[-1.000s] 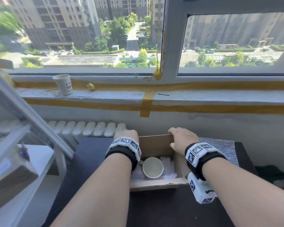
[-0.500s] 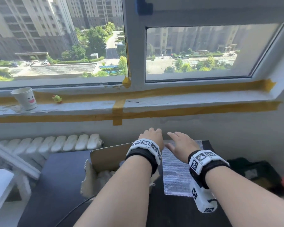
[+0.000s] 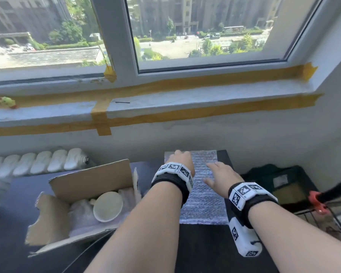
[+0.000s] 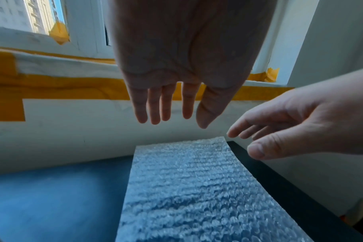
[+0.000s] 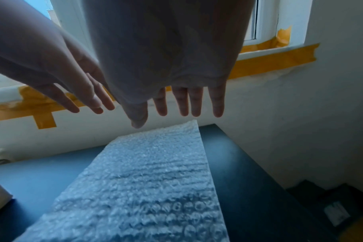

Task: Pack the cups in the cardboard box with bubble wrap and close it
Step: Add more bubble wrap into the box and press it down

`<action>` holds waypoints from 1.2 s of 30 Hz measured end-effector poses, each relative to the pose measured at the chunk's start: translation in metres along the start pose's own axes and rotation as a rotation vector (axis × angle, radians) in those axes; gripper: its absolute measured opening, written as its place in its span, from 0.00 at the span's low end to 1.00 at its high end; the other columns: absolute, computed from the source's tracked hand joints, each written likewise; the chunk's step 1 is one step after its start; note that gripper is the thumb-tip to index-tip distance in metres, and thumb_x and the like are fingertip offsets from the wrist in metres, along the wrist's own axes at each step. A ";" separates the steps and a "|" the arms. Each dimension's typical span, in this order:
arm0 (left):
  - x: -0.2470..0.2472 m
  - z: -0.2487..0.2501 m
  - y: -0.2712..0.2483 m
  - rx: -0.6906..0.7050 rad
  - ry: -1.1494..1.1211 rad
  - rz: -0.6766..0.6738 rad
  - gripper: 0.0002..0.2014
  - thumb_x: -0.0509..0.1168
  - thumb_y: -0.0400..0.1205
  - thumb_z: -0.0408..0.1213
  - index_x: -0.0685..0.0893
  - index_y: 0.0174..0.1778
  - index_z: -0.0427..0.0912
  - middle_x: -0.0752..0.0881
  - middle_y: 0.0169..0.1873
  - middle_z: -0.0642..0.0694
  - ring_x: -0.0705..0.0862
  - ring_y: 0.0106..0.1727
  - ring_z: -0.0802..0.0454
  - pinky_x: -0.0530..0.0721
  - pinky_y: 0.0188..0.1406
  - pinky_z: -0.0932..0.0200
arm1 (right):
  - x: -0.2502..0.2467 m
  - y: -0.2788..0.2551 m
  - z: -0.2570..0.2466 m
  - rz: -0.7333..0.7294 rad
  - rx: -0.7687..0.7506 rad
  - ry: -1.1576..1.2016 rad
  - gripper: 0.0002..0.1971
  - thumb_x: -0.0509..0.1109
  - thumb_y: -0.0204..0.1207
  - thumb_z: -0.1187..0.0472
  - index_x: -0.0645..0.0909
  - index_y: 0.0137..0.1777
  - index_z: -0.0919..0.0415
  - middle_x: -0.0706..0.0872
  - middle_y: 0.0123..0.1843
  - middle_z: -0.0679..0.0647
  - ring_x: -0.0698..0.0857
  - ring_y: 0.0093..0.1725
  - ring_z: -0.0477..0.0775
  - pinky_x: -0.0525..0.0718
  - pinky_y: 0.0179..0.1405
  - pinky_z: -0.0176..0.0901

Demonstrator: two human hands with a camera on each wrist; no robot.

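Observation:
An open cardboard box (image 3: pixel 91 180) stands on the dark table (image 3: pixel 201 249) at the left, with a white cup (image 3: pixel 108 206) lying among bubble wrap inside it. To its right a flat sheet of bubble wrap (image 3: pixel 204 203) (image 4: pixel 189 193) (image 5: pixel 147 183) lies on the table. Both hands hover above the sheet's far end, fingers straight, holding nothing: my left hand (image 3: pixel 182 161) (image 4: pixel 168 113) over its far left corner, my right hand (image 3: pixel 219 174) (image 5: pixel 176 111) just right of it. Neither hand touches the sheet in the wrist views.
A taped window sill (image 3: pixel 165 103) runs along the wall behind the table, with a small green toy (image 3: pixel 7 102) at its left. A white radiator (image 3: pixel 37 162) sits behind the box. A dark bag (image 3: pixel 274 180) and wire rack (image 3: pixel 323 213) lie to the right of the table.
Both hands have left the box's far flaps and moved right, to above the bubble wrap sheet. The head view has swung right, so the box now sits at the left.

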State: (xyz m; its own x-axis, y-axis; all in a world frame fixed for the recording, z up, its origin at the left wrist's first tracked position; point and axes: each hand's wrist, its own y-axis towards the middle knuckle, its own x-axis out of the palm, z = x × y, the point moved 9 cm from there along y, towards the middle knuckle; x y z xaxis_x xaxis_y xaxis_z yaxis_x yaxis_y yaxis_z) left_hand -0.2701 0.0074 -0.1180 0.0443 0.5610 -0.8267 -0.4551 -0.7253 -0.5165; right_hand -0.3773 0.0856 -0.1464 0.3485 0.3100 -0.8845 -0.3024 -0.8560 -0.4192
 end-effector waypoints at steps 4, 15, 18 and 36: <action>0.032 -0.009 0.014 -0.127 -0.063 -0.098 0.22 0.60 0.84 0.35 0.68 0.75 0.41 0.69 0.75 0.35 0.81 0.65 0.35 0.84 0.59 0.42 | 0.024 0.009 0.018 -0.092 0.006 0.014 0.32 0.64 0.80 0.47 0.59 0.83 0.52 0.64 0.82 0.56 0.69 0.77 0.61 0.73 0.73 0.56; 0.070 -0.037 0.019 -0.345 -0.168 -0.083 0.48 0.64 0.80 0.27 0.41 0.85 0.61 0.49 0.81 0.32 0.79 0.63 0.35 0.84 0.61 0.44 | 0.051 0.019 0.033 -0.093 0.000 0.007 0.33 0.71 0.76 0.58 0.62 0.79 0.48 0.55 0.83 0.56 0.62 0.77 0.65 0.74 0.71 0.53; 0.068 -0.041 0.019 -0.351 -0.256 -0.060 0.45 0.58 0.79 0.23 0.46 0.84 0.65 0.58 0.75 0.33 0.82 0.58 0.38 0.84 0.60 0.43 | 0.050 0.021 0.037 -0.071 0.014 0.078 0.37 0.73 0.74 0.64 0.61 0.79 0.47 0.52 0.84 0.56 0.66 0.77 0.64 0.76 0.70 0.53; -0.055 -0.028 -0.046 -0.075 -0.630 0.153 0.19 0.67 0.77 0.23 0.90 0.58 0.48 0.88 0.59 0.47 0.86 0.61 0.49 0.83 0.57 0.60 | -0.036 -0.020 -0.044 0.010 -0.231 0.056 0.60 0.81 0.59 0.40 0.44 0.85 0.41 0.43 0.88 0.44 0.42 0.87 0.53 0.53 0.82 0.67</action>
State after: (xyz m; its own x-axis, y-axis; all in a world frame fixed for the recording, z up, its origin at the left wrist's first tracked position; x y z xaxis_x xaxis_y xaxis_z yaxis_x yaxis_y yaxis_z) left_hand -0.2269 -0.0006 -0.0552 -0.5562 0.5589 -0.6151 -0.3502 -0.8288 -0.4364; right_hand -0.3444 0.0732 -0.0967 0.3968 0.2832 -0.8731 -0.0976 -0.9328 -0.3469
